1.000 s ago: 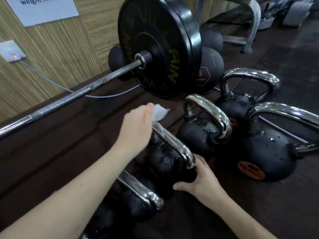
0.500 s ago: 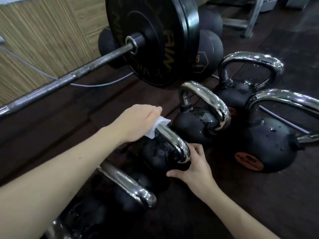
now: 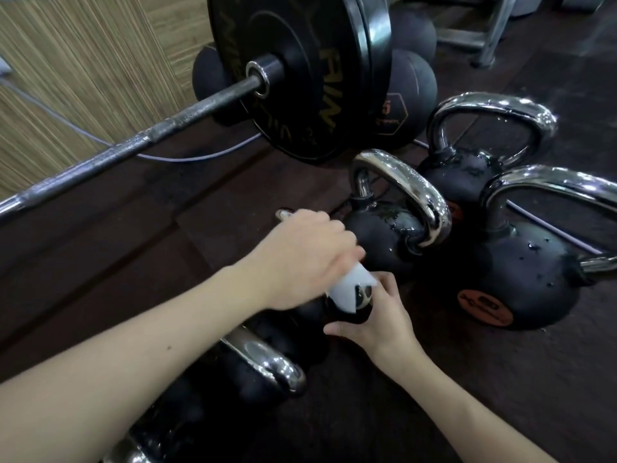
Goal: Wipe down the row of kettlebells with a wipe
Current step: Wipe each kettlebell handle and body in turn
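Observation:
Several black kettlebells with chrome handles stand on the dark floor. My left hand [image 3: 303,259] is closed around a white wipe [image 3: 350,290] and presses it onto the near end of the chrome handle of the middle kettlebell [image 3: 337,314], most of which my hands hide. My right hand [image 3: 374,317] grips that kettlebell's body from the right. Another kettlebell [image 3: 390,235] stands just behind, wet with droplets. Two more are to the right, one with an orange label [image 3: 524,272] and one behind it [image 3: 467,175]. A nearer kettlebell [image 3: 253,365] lies under my left forearm.
A loaded barbell [image 3: 140,138] with a big black plate [image 3: 300,71] lies across the back left. Black medicine balls [image 3: 410,91] sit behind the plate. A grey cable [image 3: 187,158] runs along the woven wall [image 3: 83,61]. A metal frame leg [image 3: 490,31] stands far right.
My left hand slid the wipe along the chrome handle from its far end down to the near end. My right hand stayed on the kettlebell's body. The view shifted downward.

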